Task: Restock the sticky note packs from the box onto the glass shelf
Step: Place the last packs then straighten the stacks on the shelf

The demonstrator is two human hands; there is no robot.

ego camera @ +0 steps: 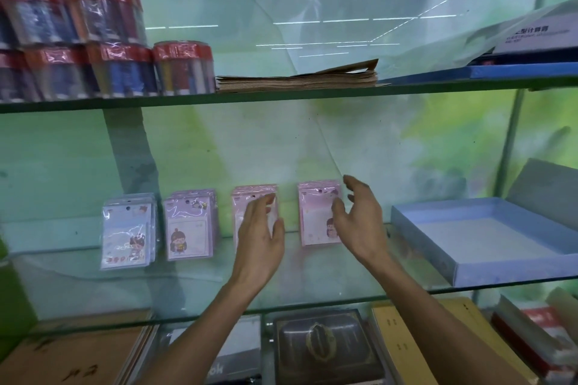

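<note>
Both hands' fingers released over glossy plastic-wrapped sticky note packs (319,216) on glass shelf (312,278).

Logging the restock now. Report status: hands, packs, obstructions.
Left hand open, in front of third pack stack. Right hand open, beside fourth stack. Four stacks upright on glass shelf. Blue box looks empty. Nothing blocking.

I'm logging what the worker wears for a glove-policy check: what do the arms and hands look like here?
Both arms are bare as far as the frame shows, with no sleeves in view. The left hand and right hand wear no gloves. No rings, watch or wristband are visible on either.
</note>
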